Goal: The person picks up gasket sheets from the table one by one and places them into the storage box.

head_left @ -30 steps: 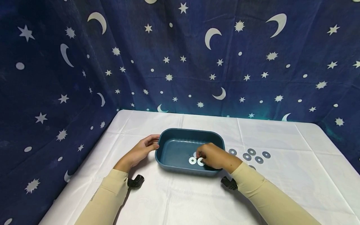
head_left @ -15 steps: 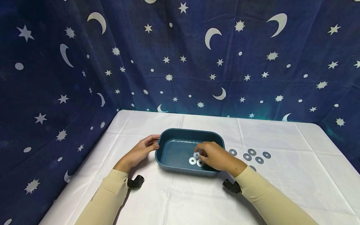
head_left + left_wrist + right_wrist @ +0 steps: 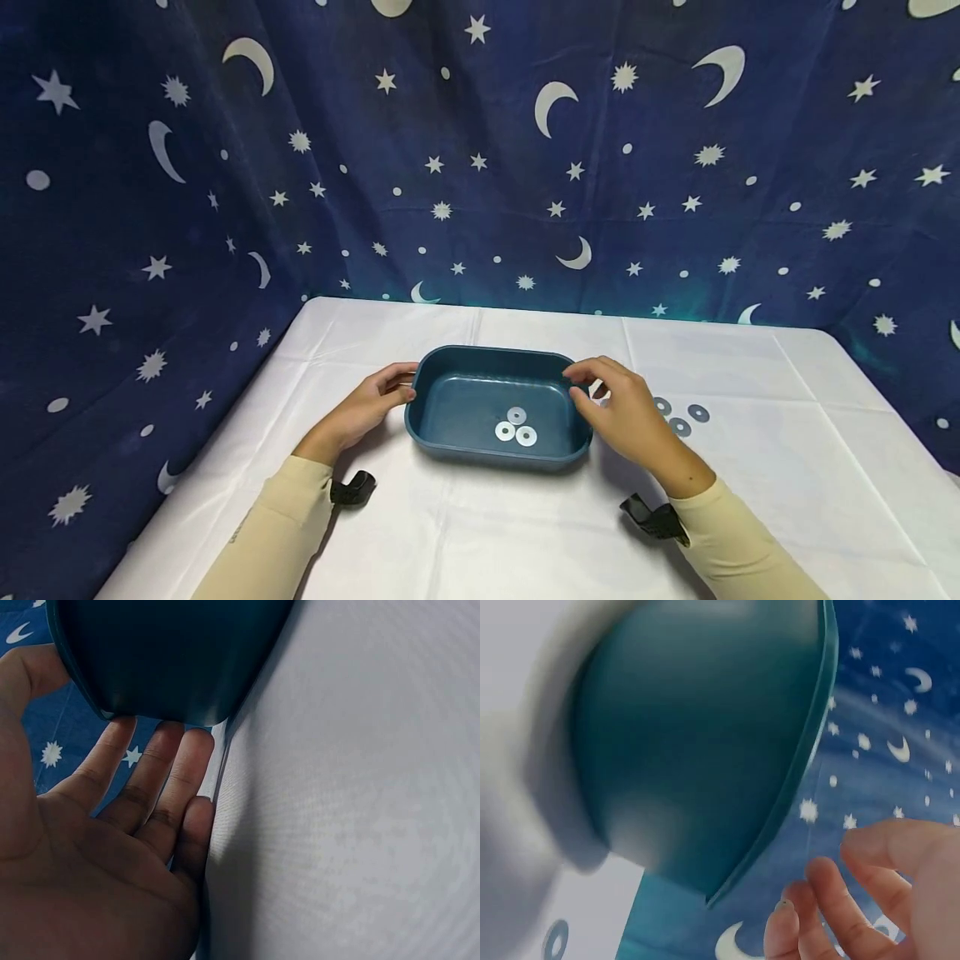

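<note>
A dark teal rectangular tub (image 3: pixel 457 408) stands on the white-covered table. Three flat metal washers (image 3: pixel 521 438) lie close together on its floor, towards the front right. My left hand (image 3: pixel 360 412) rests at the tub's left end; in the left wrist view its nearly straight fingers (image 3: pixel 187 761) touch the end wall and the thumb is at the rim. My right hand (image 3: pixel 630 417) is over the tub's right end, fingers loosely bent and holding nothing. The right wrist view has its fingertips (image 3: pixel 826 874) apart from the tub wall.
Several more washers (image 3: pixel 706 414) lie on the table right of the tub, partly hidden behind my right hand. A black wrist camera mount (image 3: pixel 354 489) is on each forearm. A blue curtain (image 3: pixel 480 217) with moons and stars hangs behind and left of the table (image 3: pixel 405 533).
My right hand has let go of a washer inside the tub, then lifted out and moved right to the tub's end. The left hand stays against the tub. The head view has shifted slightly.
</note>
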Demonstrator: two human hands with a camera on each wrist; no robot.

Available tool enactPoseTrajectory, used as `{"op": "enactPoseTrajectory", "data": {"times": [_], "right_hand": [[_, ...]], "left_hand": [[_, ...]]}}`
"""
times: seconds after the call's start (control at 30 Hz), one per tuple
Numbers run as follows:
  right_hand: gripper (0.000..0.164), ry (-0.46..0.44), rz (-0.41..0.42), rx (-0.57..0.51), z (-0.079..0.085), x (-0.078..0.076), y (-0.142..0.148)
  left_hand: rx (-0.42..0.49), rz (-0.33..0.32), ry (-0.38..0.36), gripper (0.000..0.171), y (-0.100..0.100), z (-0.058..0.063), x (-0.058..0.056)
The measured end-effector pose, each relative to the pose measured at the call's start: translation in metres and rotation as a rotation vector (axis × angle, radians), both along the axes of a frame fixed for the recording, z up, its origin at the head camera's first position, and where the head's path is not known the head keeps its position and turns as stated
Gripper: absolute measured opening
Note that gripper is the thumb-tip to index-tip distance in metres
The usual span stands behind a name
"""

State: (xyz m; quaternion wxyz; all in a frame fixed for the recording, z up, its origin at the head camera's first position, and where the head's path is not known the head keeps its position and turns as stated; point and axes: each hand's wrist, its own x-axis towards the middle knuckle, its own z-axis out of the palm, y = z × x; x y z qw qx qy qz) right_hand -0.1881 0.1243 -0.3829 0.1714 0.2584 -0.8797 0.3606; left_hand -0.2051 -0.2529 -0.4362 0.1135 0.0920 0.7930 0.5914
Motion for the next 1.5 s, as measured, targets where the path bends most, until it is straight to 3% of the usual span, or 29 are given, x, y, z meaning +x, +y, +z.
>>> {"op": "enactPoseTrajectory", "data": {"times": [0.4,0.6,0.9,1.23,1.5], "right_hand": [[0.020,-0.106,-0.129,0.058,-0.019,-0.012,0.033],[0.021,-0.195,-0.125,0.147,-0.024,-0.025,0.044],[0.029,-0.398,-0.079,0.271,-0.035,-0.027,0.050],[0.033,-0.432,-0.115,0.330,-0.046,-0.026,0.056],[0.021,-0.417,-0.113,0.317,-0.046,-0.029,0.055]], "left_hand": [[-0.017,0.003,-0.026,0.055,0.002,-0.003,0.004],[-0.011,-0.001,0.002,0.057,-0.003,-0.001,0.003],[-0.019,-0.006,-0.005,0.058,-0.005,-0.003,0.004],[-0.025,-0.024,0.002,0.056,0.000,-0.003,0.000],[-0.019,-0.006,-0.001,0.055,-0.003,-0.005,0.000]]}}
